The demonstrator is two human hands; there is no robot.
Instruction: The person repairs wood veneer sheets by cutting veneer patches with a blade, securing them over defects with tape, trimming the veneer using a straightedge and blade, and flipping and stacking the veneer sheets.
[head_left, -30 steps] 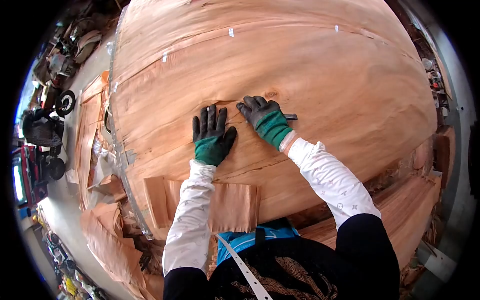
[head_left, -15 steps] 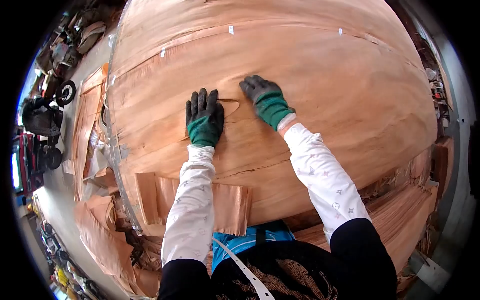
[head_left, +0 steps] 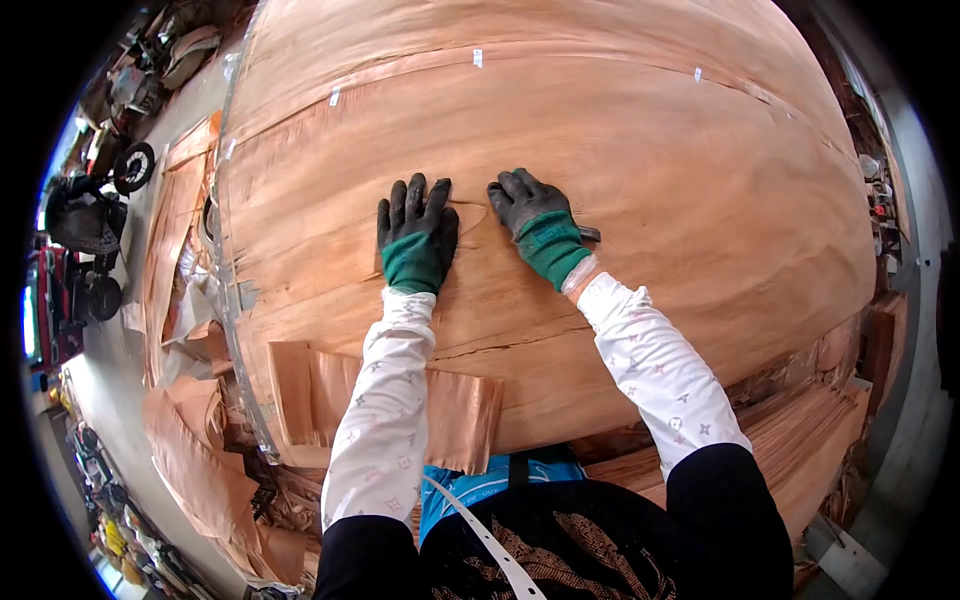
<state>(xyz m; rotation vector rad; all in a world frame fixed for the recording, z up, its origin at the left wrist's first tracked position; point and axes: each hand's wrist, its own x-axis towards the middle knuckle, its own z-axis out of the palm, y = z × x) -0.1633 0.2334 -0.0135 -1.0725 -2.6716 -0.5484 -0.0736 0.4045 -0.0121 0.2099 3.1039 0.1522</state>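
A large sheet of brown wood veneer (head_left: 640,250) lies in front of me. My left hand (head_left: 415,230), in a black and green glove, rests flat on it with the fingers stretched out. Just right of those fingers is a small curved patch outline (head_left: 472,212) in the veneer, partly hidden by the glove. My right hand (head_left: 530,208), gloved alike, is closed, its fingers curled down on the sheet. From under its wrist side juts the end of a dark tool (head_left: 590,234); the rest is hidden in the hand. A crack (head_left: 510,342) runs across the sheet nearer to me.
Small white tape pieces (head_left: 478,58) sit along a seam at the far side. A loose veneer strip (head_left: 460,410) lies at the near edge, by my left forearm. Torn veneer (head_left: 190,430) is heaped at left, with stacked veneer (head_left: 790,430) at right. A motorbike (head_left: 88,235) stands further left.
My right hand has moved slightly down, and the dark tool end now shows beside its wrist. My left hand stays flat near the patch. The whole view has shifted a little.
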